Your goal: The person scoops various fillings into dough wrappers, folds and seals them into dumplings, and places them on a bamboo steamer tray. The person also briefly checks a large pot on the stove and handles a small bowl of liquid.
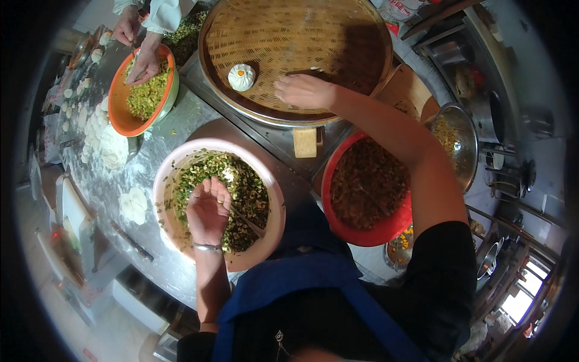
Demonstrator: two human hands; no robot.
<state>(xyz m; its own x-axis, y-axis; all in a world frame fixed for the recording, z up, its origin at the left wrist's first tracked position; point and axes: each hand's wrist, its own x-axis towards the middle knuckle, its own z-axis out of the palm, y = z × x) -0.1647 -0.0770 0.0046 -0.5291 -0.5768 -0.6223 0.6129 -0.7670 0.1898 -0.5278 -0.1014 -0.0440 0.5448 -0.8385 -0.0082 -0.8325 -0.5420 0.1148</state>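
Note:
My left hand, palm up with fingers slightly curled and empty, is above a pink basin of chopped green filling, in which a metal utensil rests. My right hand reaches low over a round woven bamboo steamer tray, fingers pointing left; whether something is under its fingers cannot be told. A pleated white bun with an orange piece on top sits on the tray, left of that hand. Below my right forearm is a red basin with dark minced filling.
A co-worker's hands work over an orange-rimmed bowl of yellow-green filling. Flour, dough pieces and a thin rolling pin lie on the metal table. A steel bowl stands right, beyond my right arm.

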